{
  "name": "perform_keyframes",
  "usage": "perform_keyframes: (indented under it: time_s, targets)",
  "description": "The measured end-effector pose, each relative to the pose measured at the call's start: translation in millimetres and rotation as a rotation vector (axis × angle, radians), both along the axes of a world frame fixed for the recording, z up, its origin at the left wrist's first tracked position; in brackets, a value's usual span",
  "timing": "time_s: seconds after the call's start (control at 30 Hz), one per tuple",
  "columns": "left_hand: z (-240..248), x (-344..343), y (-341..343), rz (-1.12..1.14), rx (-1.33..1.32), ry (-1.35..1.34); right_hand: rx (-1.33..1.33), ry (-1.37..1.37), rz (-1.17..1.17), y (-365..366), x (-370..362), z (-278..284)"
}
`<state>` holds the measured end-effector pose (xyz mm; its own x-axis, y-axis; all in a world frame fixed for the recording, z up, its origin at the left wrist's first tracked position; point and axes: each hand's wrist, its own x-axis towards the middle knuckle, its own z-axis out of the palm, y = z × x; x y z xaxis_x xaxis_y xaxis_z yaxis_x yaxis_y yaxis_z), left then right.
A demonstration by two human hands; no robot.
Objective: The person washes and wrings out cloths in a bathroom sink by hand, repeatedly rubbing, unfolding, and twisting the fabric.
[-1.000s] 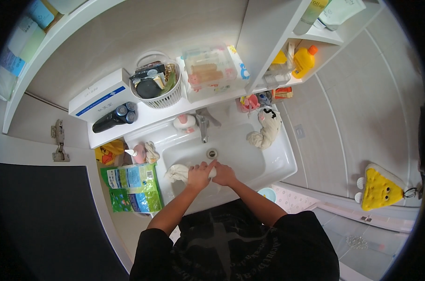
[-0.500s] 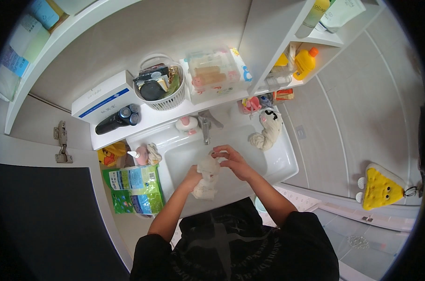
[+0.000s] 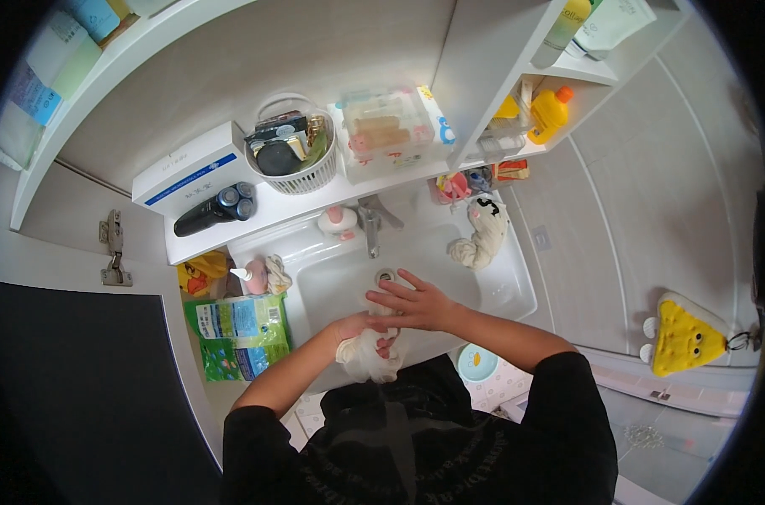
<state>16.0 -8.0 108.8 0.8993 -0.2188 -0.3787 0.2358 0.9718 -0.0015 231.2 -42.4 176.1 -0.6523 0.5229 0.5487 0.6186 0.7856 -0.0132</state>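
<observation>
Over the front of the white sink [image 3: 311, 282], my left hand [image 3: 354, 326] is closed around a limp cream-white sock [image 3: 370, 358]. Its bunched lower part hangs by the sink's front rim, near my black shirt. My right hand [image 3: 416, 305] lies across the top of the sock, palm down, with its fingers stretched out and spread. The right fingers cover part of the sock and the left fingertips. Behind my hands are the drain [image 3: 386, 276] and the chrome faucet [image 3: 370, 227]. A second cream sock [image 3: 483, 236] with black marks lies on the sink's right ledge.
A pink-and-white soap dish [image 3: 338, 221] sits left of the faucet. Beside the sink stand a pink pump bottle [image 3: 252, 276] and a green packet [image 3: 239, 337]. The shelf above bears a shaver [image 3: 214, 210], a basket [image 3: 302, 179] and a clear box [image 3: 386, 126].
Both hands and the sock have drawn back toward my body. My right hand has turned from a bent-finger touch on the sock's top to spread fingers laid across it. The drain is now visible.
</observation>
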Motion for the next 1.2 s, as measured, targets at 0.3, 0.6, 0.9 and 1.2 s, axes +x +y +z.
perform_keyframes:
  time_s: [0.3,0.6,0.9,1.2]
  targets:
    - [-17,11,-4,-0.034,0.702,0.147,-0.294,-0.014,0.109,13,-1,-31]
    - [-28,29,12,-0.46,1.594,0.629,-0.557,-0.166,-0.229,11,-10,-94]
    - [-49,41,2,-0.8,1.856,0.771,-0.987,-0.205,-0.405,7,-26,-131]
    - [-58,57,-12,-0.823,1.943,0.748,-1.213,-0.191,-0.576,-14,-20,-139]
